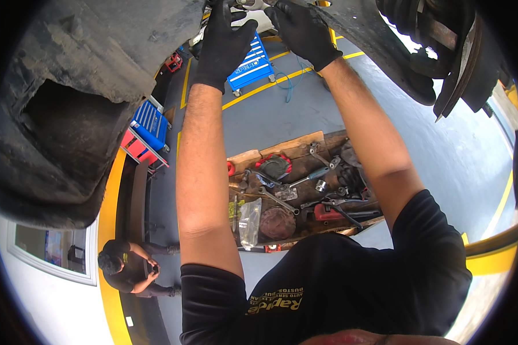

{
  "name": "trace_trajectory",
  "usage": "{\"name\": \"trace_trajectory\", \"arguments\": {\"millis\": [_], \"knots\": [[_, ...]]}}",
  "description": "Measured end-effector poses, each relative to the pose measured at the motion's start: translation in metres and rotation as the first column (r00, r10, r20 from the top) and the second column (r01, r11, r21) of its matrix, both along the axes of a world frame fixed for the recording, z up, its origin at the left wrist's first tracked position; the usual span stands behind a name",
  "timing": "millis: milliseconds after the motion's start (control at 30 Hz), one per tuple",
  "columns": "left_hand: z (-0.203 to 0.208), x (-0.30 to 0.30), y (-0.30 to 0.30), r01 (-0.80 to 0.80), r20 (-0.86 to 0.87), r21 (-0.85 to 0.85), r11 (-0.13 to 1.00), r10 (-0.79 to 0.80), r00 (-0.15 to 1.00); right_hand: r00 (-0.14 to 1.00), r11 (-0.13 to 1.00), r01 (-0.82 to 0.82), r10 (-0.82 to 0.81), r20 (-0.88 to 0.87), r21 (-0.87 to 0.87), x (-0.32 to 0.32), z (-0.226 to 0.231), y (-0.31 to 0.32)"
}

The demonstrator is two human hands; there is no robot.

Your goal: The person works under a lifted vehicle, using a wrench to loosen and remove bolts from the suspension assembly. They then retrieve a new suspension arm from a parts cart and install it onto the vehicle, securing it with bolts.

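Both my arms stretch up beneath the underside of a vehicle, and black gloves cover the hands. At the top edge, my left hand [224, 49] has its thumb apart from its raised fingers; the fingertips run close to the picture's edge. Beside it, my right hand [305, 34] is bent inward, fingers curled at a pale metal part [254, 5] between the two hands. What its fingertips grip is too cut off to make out. A dark, worn liner panel [98, 52] hangs to the left. On the right hang a dark suspension arm [380, 52] and a brake disc [465, 66].
Below my arms stands a wooden tool tray [296, 145] with wrenches [279, 200], a ratchet [311, 174], a red pipe wrench [328, 214] and a plastic bag [249, 221]. Blue tool carts [252, 63] stand beyond. A seated person [121, 264] is at left. A thin hose [289, 86] lies on the floor.
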State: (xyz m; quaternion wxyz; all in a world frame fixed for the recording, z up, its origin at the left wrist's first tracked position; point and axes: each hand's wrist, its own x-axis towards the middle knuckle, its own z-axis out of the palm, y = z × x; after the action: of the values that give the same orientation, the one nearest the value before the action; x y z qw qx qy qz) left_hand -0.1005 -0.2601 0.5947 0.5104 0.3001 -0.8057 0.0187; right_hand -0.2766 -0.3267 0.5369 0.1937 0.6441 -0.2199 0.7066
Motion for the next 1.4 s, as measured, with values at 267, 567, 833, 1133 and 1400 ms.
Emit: {"name": "trace_trajectory", "arguments": {"millis": [267, 567, 833, 1133, 1400], "knots": [[0.001, 0.001, 0.002, 0.009, -0.032, 0.048, 0.999, -0.008, 0.999, 0.998, 0.997, 0.058, -0.056, 0.04, -0.048, 0.0, 0.002, 0.01], [-0.001, 0.005, -0.006, 0.01, 0.009, -0.06, 0.998, -0.01, 1.0, 0.997, 0.996, 0.05, -0.045, 0.065, -0.079, -0.001, 0.0, 0.004], [0.004, -0.002, 0.002, 0.058, 0.018, -0.064, 0.996, -0.057, 0.998, 0.994, 0.995, -0.097, 0.097, 0.054, 0.003, 0.003, 0.008, 0.005], [-0.246, 0.032, 0.034, 0.413, -0.496, 0.667, 0.62, -0.044, 0.867, 0.499, 0.145, -0.786, 0.723, 0.478, 0.6, 0.053, -0.156, 0.035], [-0.513, 0.01, 0.18, 0.526, -0.598, 0.794, 0.305, 0.547, 0.585, 0.531, 0.34, -0.132, 0.818, -0.223, 0.931, 0.091, -0.431, 0.096]]}}
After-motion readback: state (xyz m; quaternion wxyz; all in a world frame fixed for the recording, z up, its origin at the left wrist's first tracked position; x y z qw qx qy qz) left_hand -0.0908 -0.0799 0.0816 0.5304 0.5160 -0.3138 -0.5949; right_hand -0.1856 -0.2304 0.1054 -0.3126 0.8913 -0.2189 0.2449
